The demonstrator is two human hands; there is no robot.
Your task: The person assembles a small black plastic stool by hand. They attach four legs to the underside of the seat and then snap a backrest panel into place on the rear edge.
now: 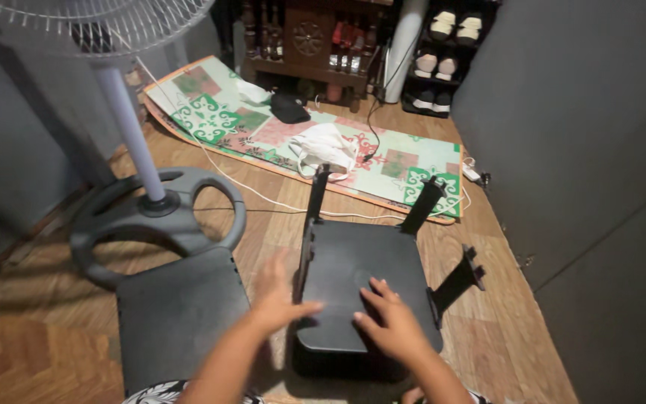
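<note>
A black plastic box-like piece [364, 269] with upright legs sticking out of its corners rests on the wooden floor. My right hand [392, 322] lies flat on its top near the front edge, fingers spread. My left hand [278, 295] hovers at the piece's left edge, fingers apart and blurred, holding nothing. A flat black panel [177, 318] lies on the floor just left of my left hand.
A standing fan with a grey ring base [155, 217] is at the left, its white cord crossing the floor. A patterned mat [300, 135] with a white bag [327, 146] and a black cap [289, 108] lies beyond. A grey wall [585, 150] flanks the right.
</note>
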